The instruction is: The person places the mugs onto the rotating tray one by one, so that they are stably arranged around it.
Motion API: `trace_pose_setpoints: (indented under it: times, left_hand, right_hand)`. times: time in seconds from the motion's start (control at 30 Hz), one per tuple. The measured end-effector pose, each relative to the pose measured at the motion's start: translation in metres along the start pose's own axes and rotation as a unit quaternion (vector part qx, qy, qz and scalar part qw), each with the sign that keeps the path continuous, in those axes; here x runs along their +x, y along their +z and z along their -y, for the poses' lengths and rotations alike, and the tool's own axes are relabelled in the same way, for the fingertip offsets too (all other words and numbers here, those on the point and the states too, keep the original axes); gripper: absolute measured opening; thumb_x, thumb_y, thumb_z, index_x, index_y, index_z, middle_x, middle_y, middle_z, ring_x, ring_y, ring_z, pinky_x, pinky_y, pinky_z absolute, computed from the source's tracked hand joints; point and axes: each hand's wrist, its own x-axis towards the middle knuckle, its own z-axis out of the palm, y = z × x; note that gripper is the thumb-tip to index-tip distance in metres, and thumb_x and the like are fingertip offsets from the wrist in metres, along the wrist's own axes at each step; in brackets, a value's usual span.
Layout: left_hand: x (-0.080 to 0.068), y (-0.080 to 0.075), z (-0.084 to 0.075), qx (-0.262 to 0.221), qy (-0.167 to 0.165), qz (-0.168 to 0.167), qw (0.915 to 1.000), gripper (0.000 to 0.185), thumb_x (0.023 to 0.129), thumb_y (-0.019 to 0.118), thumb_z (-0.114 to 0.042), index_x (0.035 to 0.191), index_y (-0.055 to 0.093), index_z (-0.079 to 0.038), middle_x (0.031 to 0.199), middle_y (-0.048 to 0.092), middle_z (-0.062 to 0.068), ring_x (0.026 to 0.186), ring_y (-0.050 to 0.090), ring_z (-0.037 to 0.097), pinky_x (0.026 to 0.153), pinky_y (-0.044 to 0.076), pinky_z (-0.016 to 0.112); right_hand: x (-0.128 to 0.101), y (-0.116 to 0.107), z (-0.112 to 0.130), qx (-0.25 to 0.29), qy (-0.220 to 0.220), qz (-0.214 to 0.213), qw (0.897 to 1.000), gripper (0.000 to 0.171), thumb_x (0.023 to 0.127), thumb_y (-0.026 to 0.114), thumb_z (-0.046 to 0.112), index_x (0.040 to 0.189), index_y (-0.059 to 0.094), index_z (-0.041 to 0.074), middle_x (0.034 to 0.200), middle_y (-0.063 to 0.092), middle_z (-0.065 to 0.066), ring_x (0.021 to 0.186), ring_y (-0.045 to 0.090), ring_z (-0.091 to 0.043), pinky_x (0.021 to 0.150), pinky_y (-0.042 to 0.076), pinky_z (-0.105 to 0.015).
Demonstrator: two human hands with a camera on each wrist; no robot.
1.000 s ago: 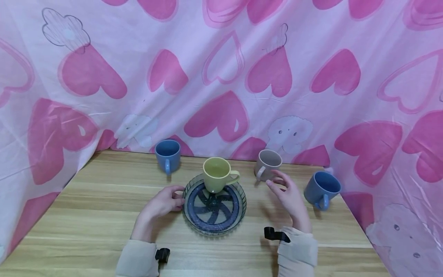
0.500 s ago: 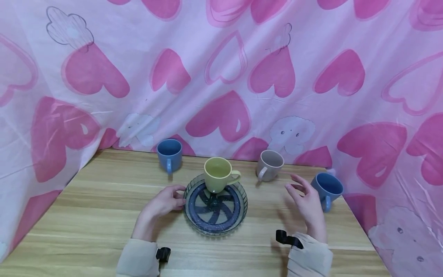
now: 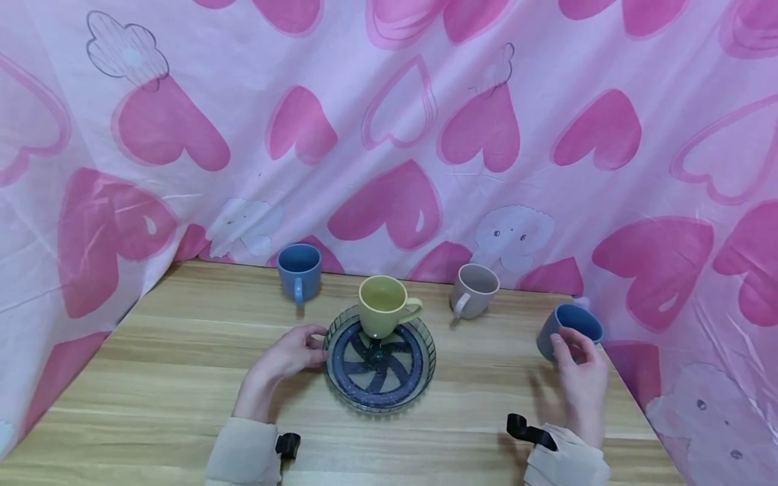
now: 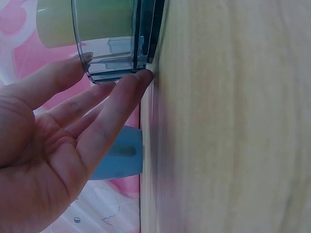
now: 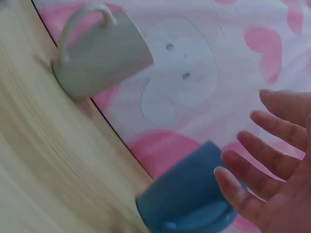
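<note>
Your right hand has moved away from the beige cup and over to the blue cup at the right end of the desk. From your head you see its fingers at the cup's side. The right wrist view shows them spread loose, with the lowest fingertip near the cup; you cannot tell if it touches. That cup stands upright, mouth up. Your left hand lies relaxed, fingers straight. Only the left wrist view shows them touching the glass dish under the yellow cup.
</note>
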Motion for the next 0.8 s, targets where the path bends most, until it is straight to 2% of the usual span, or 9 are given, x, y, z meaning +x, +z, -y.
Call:
trace_pose_setpoints:
  times: [0.13,0.33,0.53,0.7,0.8]
  left_hand:
    - [0.0,-0.001,-0.001,0.033,-0.002,-0.004,0.9995,0.045,0.077,0.062,0.0,0.119,0.046,0.004,0.091,0.06,0.014,0.079,0.058,0.02,0.072,0.049,0.033]
    - [-0.001,-0.001,-0.002,0.049,-0.003,-0.006,0.9988,0.045,0.076,0.064,-0.001,0.118,0.047,0.004,0.089,0.06,0.012,0.079,0.057,0.018,0.074,0.048,0.034]
    - [-0.002,0.0,-0.002,0.059,-0.002,-0.011,0.9982,0.052,0.074,0.067,-0.002,0.121,0.046,0.003,0.09,0.06,0.013,0.081,0.056,0.018,0.073,0.047,0.035]
    - [-0.003,0.0,-0.003,0.056,0.002,-0.012,0.9983,0.053,0.073,0.067,-0.002,0.121,0.045,0.004,0.091,0.059,0.015,0.08,0.056,0.019,0.072,0.048,0.035]
    - [-0.004,0.0,-0.003,0.057,0.002,-0.01,0.9983,0.054,0.073,0.067,-0.002,0.122,0.045,0.003,0.092,0.059,0.015,0.081,0.056,0.019,0.072,0.047,0.035]
  right_hand:
    - [-0.001,-0.012,-0.001,0.005,0.031,-0.016,0.999,0.039,0.08,0.062,0.032,0.113,0.059,0.011,0.105,0.054,-0.002,0.088,0.049,-0.011,0.061,0.043,-0.009]
    - [0.0,-0.019,-0.008,0.069,0.081,-0.056,0.993,0.038,0.076,0.067,0.027,0.11,0.061,0.011,0.105,0.054,-0.004,0.087,0.048,-0.012,0.057,0.043,-0.01]
    - [0.001,-0.019,-0.016,0.099,0.083,-0.11,0.986,0.036,0.074,0.07,0.023,0.106,0.063,0.009,0.105,0.056,-0.004,0.082,0.048,-0.011,0.056,0.041,-0.009]
    - [0.003,-0.018,-0.024,0.116,0.105,-0.103,0.982,0.038,0.073,0.071,0.023,0.108,0.061,0.01,0.105,0.055,-0.002,0.08,0.048,-0.01,0.056,0.042,-0.009]
    - [0.009,-0.016,-0.041,0.107,0.105,-0.086,0.985,0.039,0.074,0.07,0.027,0.109,0.06,0.013,0.104,0.054,-0.001,0.08,0.049,-0.009,0.057,0.045,-0.011]
